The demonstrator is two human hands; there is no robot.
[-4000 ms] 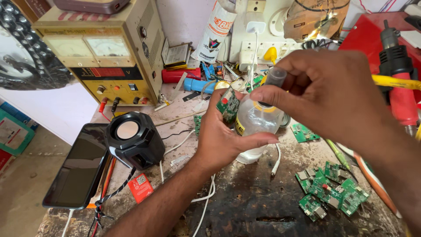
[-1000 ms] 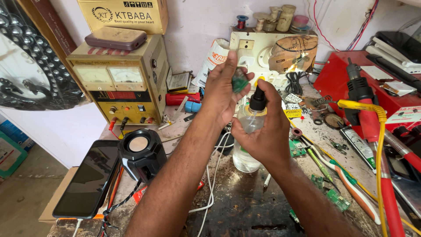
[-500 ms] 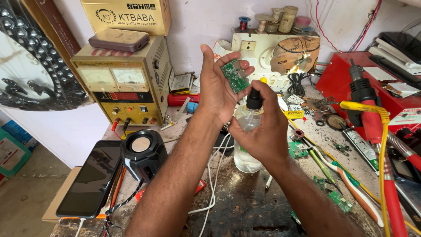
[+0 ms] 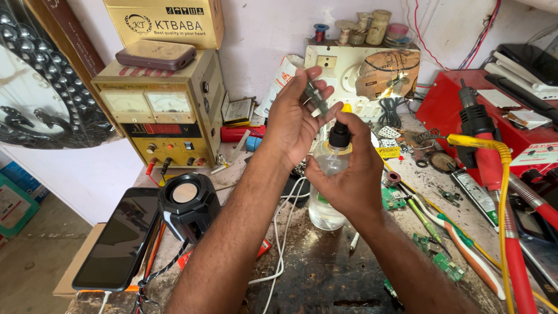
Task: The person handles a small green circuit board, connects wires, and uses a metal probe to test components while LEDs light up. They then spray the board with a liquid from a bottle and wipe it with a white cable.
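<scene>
Left hand is rising at centre frame, its fingers pinching a small green circuit board edge-on just above the nozzle of the bottle. Right hand is sitting just below and to the right of it, wrapping closed around a clear plastic bottle with a black dropper cap; the bottle is standing upright, and its base is appearing to rest on the dark worn workbench at lower centre. Both forearms are entering from the bottom edge of the frame. At lower left, a small black speaker is sitting beside a dark phone lying flat on a cardboard piece. At upper left, a yellow bench power supply with two analogue meters is standing against the wall, carrying a brown case and a cardboard box. White cables are trailing across the bench between the forearms. At right, a red toolbox is lying behind a red-handled tool with a yellow hose, and several loose green circuit boards are lying scattered near the right forearm.
</scene>
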